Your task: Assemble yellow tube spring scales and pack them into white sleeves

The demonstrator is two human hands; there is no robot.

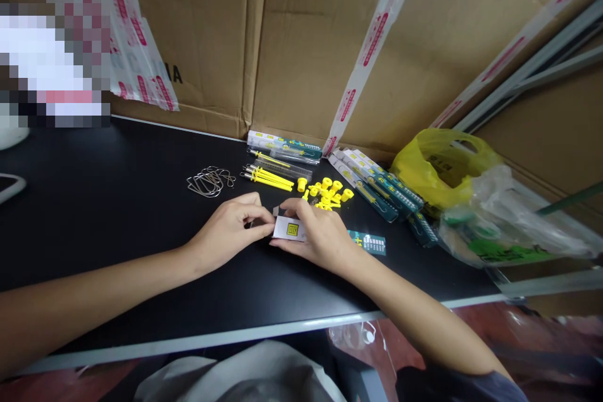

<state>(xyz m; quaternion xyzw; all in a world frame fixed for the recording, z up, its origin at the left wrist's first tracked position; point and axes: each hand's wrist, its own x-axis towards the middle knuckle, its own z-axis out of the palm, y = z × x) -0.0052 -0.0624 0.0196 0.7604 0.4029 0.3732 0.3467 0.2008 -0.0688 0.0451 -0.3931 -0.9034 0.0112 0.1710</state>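
A slim white-and-teal printed carton with a yellow square logo lies across the middle of the table, its end flap raised. Wrapped around the carton's body is my right hand. My left hand has thumb and fingertips pinched together at the flap end; whether they grip the flap or something else is hidden. Just beyond my hands are yellow plastic caps and small parts. Yellow rods with metal tips lie behind them, and bent metal wire hooks sit in a pile to the left.
Packed cartons are stacked at the right, and another carton lies by the cardboard wall. A yellow plastic bag and a clear bag occupy the right end. The black table has a pale front edge.
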